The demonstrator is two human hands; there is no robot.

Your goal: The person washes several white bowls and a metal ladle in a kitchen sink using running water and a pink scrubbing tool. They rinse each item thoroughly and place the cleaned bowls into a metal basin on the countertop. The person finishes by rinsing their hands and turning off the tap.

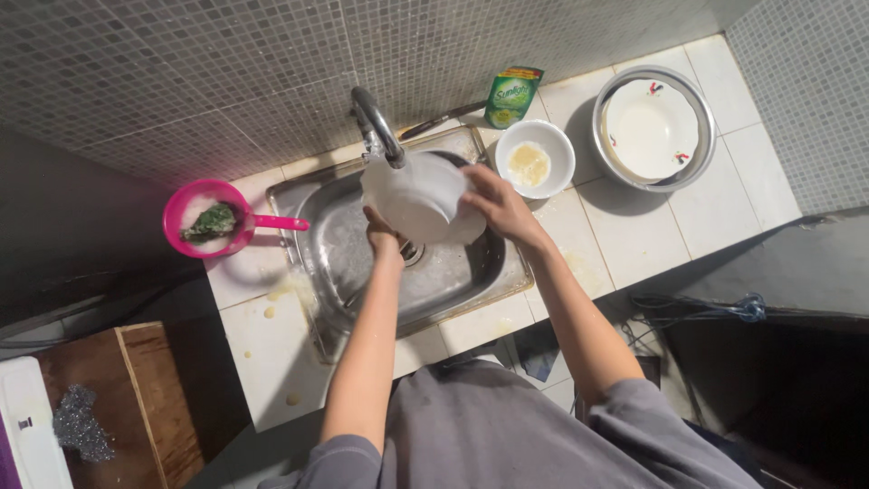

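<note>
Scanning from the left edge, I see a wooden board [136,407] with a grey steel-wool scrubber [80,424] lying on it, down in the dim corner. Further up on the tiled counter [634,235] sits a pink scoop [210,217] with a handle pointing toward the sink, and a green scouring pad [212,221] resting inside it.

Next comes the steel sink [453,281], sunk into the counter, with the tap [378,127] arching over its back rim. My left hand [382,235] is at the lower left edge of a white plate [422,199], fingers closed on its rim. I hold the plate tilted over the basin, right under the spout, so it hides most of the drain. My right hand [496,204] grips the plate's right edge, fingers curled over the rim, thumb on the near side. Both hands are clamped on that one plate, which hangs above the sink and touches nothing else that I can see.

Just right of the sink stands a small white bowl [535,159] with a yellowish liquid in its bottom. Behind it a green soap pouch [512,96] leans against the mosaic wall. Furthest right, a metal basin [654,129] sits on the tiles, holding another white plate with small coloured marks [650,129].
</note>
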